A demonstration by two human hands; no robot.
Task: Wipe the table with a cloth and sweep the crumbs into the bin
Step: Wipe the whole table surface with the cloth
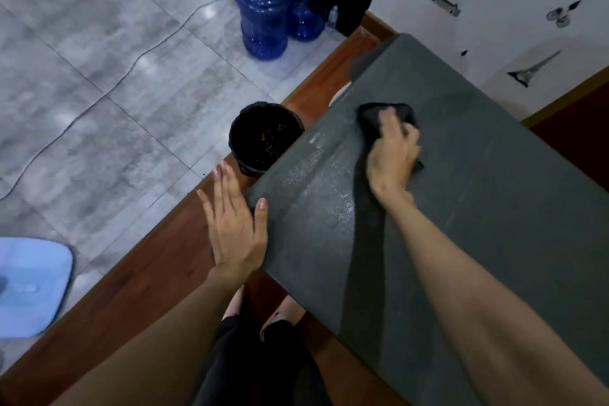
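R hand pressed a dark cloth flat on the grey bench, fingers curled over it, cloth bunched under palm w/ edges poking out front and at the wrist side. Cloth sat toward the far half of the bench top, away from the edges. L hand was open, fingers spread and straight, holding nothing; palm set against the near-left bench edge, thumb lying on top of the surface. Wet sheen/streaks showed on the bench between the two hands. Black bin stood on the floor just beside the bench's left edge, partly tucked under it, some orange-ish scraps inside. Crumbs on the bench: couldn't tell, too dark. Two blue water jugs stood further back on the grey tile floor.
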